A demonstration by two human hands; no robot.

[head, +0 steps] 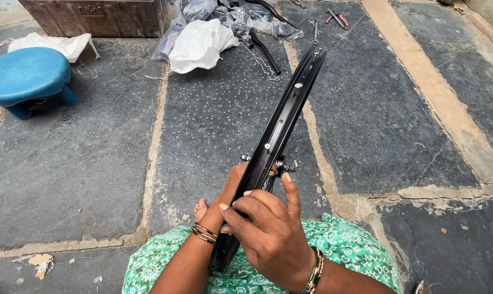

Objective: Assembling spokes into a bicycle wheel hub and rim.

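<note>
A black wheel rim [282, 136] stands on edge in the middle of the frame, tilted from the lap at bottom centre up toward the upper right, its hub axle [282, 166] sticking out near the hands. The right hand [268, 234] grips the rim's near edge, fingers [252, 202] curled over it and the index finger raised toward the axle. The left hand [227, 198] sits behind the rim, fingers clamped on its far side and mostly hidden. Below is green patterned cloth [344, 247]. On the stone floor [94, 163]: a blue stool [26, 76] at upper left, white plastic bags [200, 43] at top centre, spanners [314, 27] and red-handled pliers [339, 19] at upper right.
</note>
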